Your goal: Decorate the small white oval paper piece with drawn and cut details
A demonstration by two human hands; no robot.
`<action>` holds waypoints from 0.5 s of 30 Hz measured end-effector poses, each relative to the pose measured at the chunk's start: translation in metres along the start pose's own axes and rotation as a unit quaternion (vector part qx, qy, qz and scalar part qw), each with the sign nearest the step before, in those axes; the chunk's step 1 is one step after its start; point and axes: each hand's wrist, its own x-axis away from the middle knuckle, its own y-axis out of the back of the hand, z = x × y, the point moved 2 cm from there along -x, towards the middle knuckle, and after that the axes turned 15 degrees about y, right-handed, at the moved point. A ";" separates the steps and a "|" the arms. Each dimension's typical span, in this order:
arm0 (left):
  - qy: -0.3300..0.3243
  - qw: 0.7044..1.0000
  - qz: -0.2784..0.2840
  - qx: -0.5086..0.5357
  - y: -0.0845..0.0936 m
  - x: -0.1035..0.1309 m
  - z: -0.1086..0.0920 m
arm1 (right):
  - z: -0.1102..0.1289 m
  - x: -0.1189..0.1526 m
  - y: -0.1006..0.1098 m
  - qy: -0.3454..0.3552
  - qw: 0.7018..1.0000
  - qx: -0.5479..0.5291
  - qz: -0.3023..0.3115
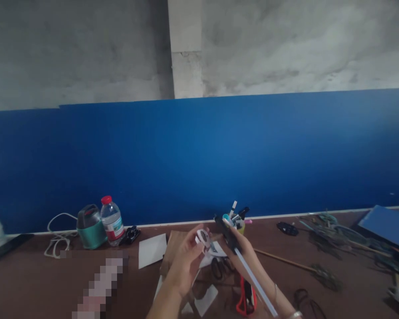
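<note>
Both of my hands are raised close together over the middle of the table. My left hand (192,250) is closed around a small white round piece (203,238) with a darker patterned face; its exact kind is unclear. In my right hand (244,248) is a black glue gun (229,237), its tip pointing up and to the left. A long whitish glue stick (256,283) sticks out of its rear toward me. Black-handled scissors (217,268) lie below, between the hands. A red-handled tool (242,297) rests under my right forearm, partly hidden.
White paper scraps (206,300), brown cardboard (173,247) and a white card (152,250) lie around my left arm. Behind stand a pen holder (241,228), a red-capped bottle (112,223) and a teal container (91,232). Dried stems (339,237) and a blue folder (387,228) are at right.
</note>
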 end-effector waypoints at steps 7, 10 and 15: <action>-0.023 0.999 0.013 0.039 -0.023 0.005 0.012 | 0.010 0.002 -0.010 -0.102 0.979 -0.176 -0.022; -0.018 0.999 0.012 0.033 -0.025 0.008 0.012 | 0.009 0.004 -0.011 -0.136 0.974 -0.176 -0.031; 0.001 1.000 0.018 0.003 -0.010 0.003 0.009 | 0.014 0.002 -0.005 -0.113 0.975 -0.185 -0.050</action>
